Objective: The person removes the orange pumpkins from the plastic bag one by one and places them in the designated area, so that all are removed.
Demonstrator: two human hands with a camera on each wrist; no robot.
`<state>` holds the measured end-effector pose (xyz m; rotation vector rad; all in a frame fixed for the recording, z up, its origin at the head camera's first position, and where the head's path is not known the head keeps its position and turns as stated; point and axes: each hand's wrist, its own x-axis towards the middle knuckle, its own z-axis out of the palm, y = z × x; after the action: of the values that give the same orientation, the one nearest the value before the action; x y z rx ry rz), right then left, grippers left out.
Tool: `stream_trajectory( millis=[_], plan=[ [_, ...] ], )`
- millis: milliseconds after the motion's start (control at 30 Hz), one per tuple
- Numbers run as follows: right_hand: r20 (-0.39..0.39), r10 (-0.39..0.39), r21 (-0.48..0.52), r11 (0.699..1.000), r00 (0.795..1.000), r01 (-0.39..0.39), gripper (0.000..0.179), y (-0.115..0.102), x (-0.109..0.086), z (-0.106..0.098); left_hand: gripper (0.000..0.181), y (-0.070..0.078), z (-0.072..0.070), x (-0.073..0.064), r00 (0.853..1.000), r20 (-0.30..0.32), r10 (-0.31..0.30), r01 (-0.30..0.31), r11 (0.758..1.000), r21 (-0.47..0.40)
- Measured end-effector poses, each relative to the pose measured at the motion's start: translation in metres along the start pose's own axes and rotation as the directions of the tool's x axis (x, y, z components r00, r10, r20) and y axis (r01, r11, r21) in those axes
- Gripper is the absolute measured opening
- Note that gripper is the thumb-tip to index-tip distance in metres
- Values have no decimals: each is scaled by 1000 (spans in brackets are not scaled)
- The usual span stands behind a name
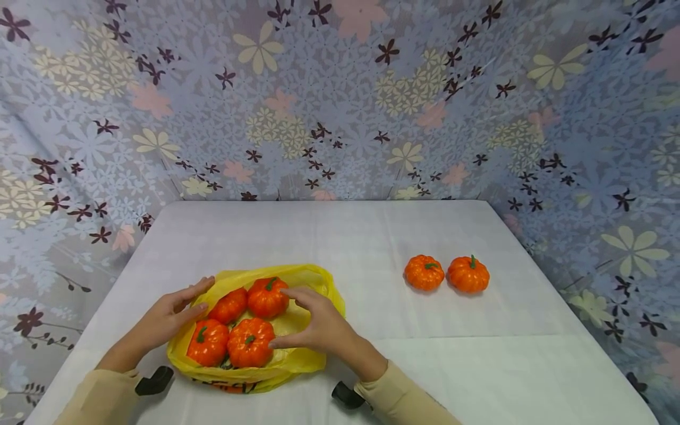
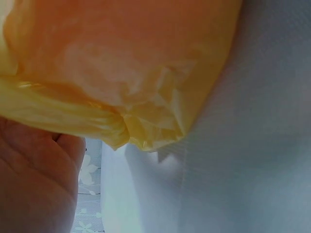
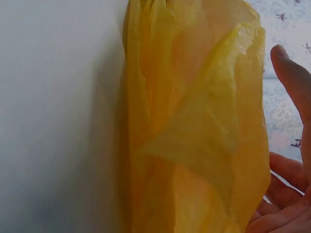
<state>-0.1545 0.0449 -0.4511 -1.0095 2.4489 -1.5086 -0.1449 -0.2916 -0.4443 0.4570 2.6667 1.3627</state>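
Observation:
A yellow plastic bag [image 1: 297, 321] lies with its mouth spread wide at the left of the table. Several small orange pumpkins [image 1: 251, 342] with green stems sit inside it. At the bag's left rim is my left hand [image 1: 167, 316], thumb and fingers extended and apart. My right hand [image 1: 324, 324] reaches over the right side of the bag. Its thumb is by the front pumpkin and its fingers by the back pumpkin [image 1: 268, 297]; contact is hard to tell. The right wrist view shows the bag's crumpled side [image 3: 204, 121] beside the spread thumb.
Two more orange pumpkins, one on the left [image 1: 424, 273] and one on the right [image 1: 468, 274], stand side by side on the white-covered table [image 1: 451, 366]. A flowered cloth [image 1: 340, 106] hangs behind and along the sides. Black wrist devices [image 1: 346, 394] show below both hands.

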Motion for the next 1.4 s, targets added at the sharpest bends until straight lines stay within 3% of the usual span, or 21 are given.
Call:
stream_trajectory(
  millis=[500,867,1400],
  plan=[
    [85,35,58,998,996,-40,85,-7,2,21,55,0,1,0,1000,3,-6,6,1000,2],
    [106,-31,-95,995,994,41,87,-7,5,34,55,3,0,-1,1000,2,-20,20,999,31],
    [131,39,-159,987,991,-18,81,-8,5,40,56,3,1,-1,1000,0,-27,27,1000,12]
  ],
)
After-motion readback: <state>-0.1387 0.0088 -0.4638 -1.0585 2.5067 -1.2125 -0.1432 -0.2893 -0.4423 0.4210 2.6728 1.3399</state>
